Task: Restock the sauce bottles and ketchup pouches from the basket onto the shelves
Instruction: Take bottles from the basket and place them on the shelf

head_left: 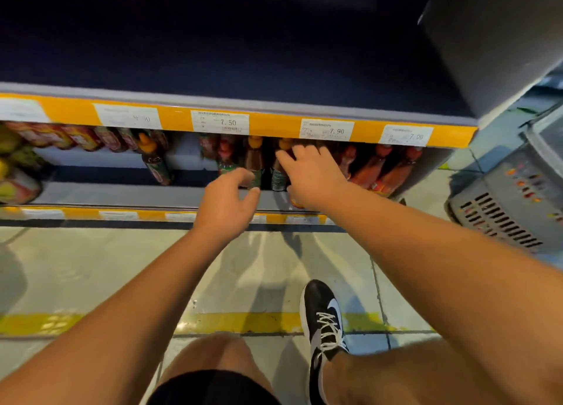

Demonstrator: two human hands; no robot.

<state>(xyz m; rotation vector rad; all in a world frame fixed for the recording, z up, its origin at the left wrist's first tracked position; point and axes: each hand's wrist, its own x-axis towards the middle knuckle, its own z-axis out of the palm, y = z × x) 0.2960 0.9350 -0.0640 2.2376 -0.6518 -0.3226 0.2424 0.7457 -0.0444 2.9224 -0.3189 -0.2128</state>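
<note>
We see the sauce bottles [254,164] standing tall on the shelf [170,196], just past both hands (basket [499,203] far right): left hand [227,205] loosely curled, empty, right hand [310,176] spread open, nearer, touching them.

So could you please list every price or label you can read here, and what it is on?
"7.50": white price tag on the yellow shelf edge strip.
"7.90": next white tag to the right.
Rightmost white tag: seemingly "7.00", blurred.
Other tags, small print and bottle labels: unreadable.
</note>
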